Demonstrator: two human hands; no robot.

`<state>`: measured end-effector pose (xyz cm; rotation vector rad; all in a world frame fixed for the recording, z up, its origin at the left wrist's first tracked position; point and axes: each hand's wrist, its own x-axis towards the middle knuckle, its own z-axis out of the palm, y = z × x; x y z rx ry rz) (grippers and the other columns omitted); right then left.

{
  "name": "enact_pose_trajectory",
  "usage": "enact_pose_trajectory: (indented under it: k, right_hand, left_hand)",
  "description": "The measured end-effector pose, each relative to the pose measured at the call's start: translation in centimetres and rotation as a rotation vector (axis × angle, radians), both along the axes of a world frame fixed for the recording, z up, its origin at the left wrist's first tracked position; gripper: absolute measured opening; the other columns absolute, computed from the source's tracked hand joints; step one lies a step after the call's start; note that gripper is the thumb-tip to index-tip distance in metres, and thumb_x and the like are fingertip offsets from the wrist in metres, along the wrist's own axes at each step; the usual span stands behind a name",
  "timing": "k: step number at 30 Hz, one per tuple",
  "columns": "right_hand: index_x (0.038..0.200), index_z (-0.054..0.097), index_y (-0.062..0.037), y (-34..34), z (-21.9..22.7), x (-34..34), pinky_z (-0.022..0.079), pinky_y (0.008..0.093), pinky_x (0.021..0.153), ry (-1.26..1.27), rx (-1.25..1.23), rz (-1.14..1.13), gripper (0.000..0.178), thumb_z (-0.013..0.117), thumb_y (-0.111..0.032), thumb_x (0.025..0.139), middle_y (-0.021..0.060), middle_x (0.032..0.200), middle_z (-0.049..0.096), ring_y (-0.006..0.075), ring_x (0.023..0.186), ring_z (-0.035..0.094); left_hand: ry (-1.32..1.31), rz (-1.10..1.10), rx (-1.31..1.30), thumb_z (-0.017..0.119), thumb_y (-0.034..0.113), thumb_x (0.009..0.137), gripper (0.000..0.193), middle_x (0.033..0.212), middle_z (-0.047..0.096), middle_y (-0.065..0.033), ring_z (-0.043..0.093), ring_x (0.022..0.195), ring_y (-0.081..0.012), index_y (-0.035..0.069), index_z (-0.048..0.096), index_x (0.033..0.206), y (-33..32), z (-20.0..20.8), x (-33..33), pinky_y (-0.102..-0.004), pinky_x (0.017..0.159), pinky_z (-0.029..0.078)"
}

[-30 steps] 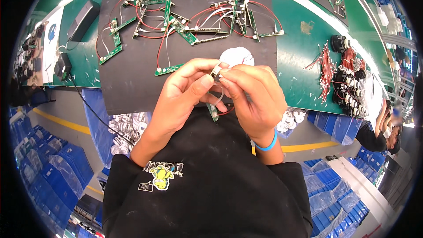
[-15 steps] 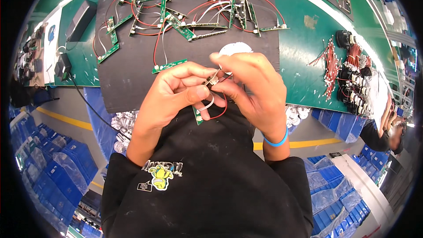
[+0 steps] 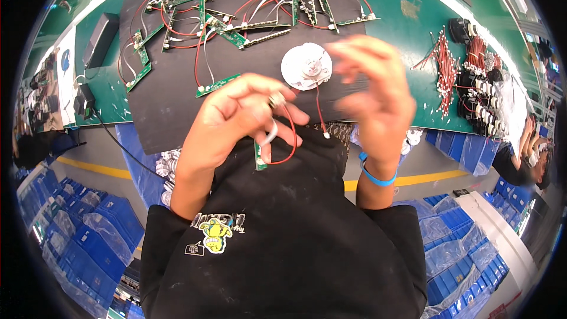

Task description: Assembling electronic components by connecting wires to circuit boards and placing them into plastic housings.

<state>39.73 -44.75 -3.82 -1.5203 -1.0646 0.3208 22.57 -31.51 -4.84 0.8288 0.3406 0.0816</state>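
My left hand [image 3: 227,121] is closed, pinching a small circuit board with a white connector [image 3: 276,101] between thumb and fingertips. A red wire [image 3: 293,142] and a pale wire loop from it down to a narrow green circuit board [image 3: 260,158], which hangs below the fingers. My right hand [image 3: 381,91], smeared by motion, is off to the right with fingers and thumb apart and nothing visible between them. Just left of its fingertips, a round white lamp-like part [image 3: 292,70] lies on the black mat [image 3: 254,62]. Its red lead [image 3: 319,110] ends in a white plug near the mat's front edge.
Wired green circuit boards [image 3: 236,35] spread across the back of the mat. A bundle of red wires [image 3: 446,77] and stacked black-and-white parts [image 3: 475,106] stand at the right. A black adapter [image 3: 84,101] with a cable sits at the left. Blue bins [image 3: 77,236] line the floor.
My right hand has moved away from the board to the right, its fingers spreading. The round white part and its lead have come into fuller view. My left hand keeps hold of the board.
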Motion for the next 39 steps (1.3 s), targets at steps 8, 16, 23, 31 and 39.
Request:
enact_pose_trajectory:
  k: [8, 16, 23, 31, 39]
  right_hand:
    - [0.114, 0.057, 0.0034, -4.0, -3.2, -3.5, 0.051, 0.0276, 0.068, 0.464, 0.149, 0.121, 0.056, 0.079, 0.005, 0.062, 0.0167, 0.116, 0.057, 0.0205, 0.082, 0.064]
    - [0.090, 0.061, 0.0055, -1.5, -2.8, -3.8, 0.049, 0.0233, 0.053, 0.731, 0.291, -0.124, 0.006, 0.060, 0.005, 0.084, 0.0173, 0.083, 0.066, 0.0160, 0.061, 0.062]
    - [0.091, 0.065, 0.0043, -0.8, -4.0, -5.0, 0.038, 0.0174, 0.043, 0.618, 0.114, -0.154, 0.008, 0.064, 0.000, 0.084, 0.0094, 0.076, 0.063, 0.0065, 0.051, 0.052]
    - [0.095, 0.069, -0.0014, -0.9, -2.7, -5.5, 0.048, 0.0259, 0.064, 0.335, -0.050, -0.153, 0.016, 0.066, 0.002, 0.080, 0.0095, 0.086, 0.064, 0.0163, 0.075, 0.061]
    - [0.090, 0.065, -0.0023, 0.2, -3.7, -5.3, 0.048, 0.0313, 0.054, -0.187, -0.007, -0.192, 0.021, 0.070, 0.003, 0.070, 0.0069, 0.078, 0.059, 0.0233, 0.067, 0.060]
  left_hand:
    - [0.021, 0.265, -0.355, 0.030, 0.035, 0.100, 0.041, 0.097, 0.059, -0.0146, 0.061, 0.059, -0.0215, 0.002, 0.044, 0.120, 0.3, -2.0, 0.5, -0.0248, 0.035, 0.041]
    - [-0.101, 0.221, -0.491, 0.027, 0.035, 0.102, 0.041, 0.101, 0.056, -0.0111, 0.042, 0.045, -0.0083, 0.004, 0.044, 0.122, -0.8, -1.7, 0.5, -0.0219, 0.036, 0.034]
    - [-0.098, 0.240, -0.370, 0.029, 0.033, 0.102, 0.040, 0.114, 0.055, -0.0161, 0.046, 0.049, -0.0082, 0.002, 0.042, 0.124, -2.0, -1.7, 0.8, -0.0224, 0.040, 0.038]
    - [-0.057, 0.309, -0.327, 0.031, 0.032, 0.101, 0.039, 0.126, 0.049, -0.0172, 0.048, 0.055, -0.0086, 0.003, 0.042, 0.125, -2.4, -1.2, 1.2, -0.0248, 0.048, 0.043]
    - [-0.015, 0.219, -0.227, 0.037, 0.032, 0.100, 0.038, 0.124, 0.052, -0.0162, 0.052, 0.056, -0.0097, 0.001, 0.043, 0.122, -2.8, -1.4, 1.3, -0.0264, 0.051, 0.049]
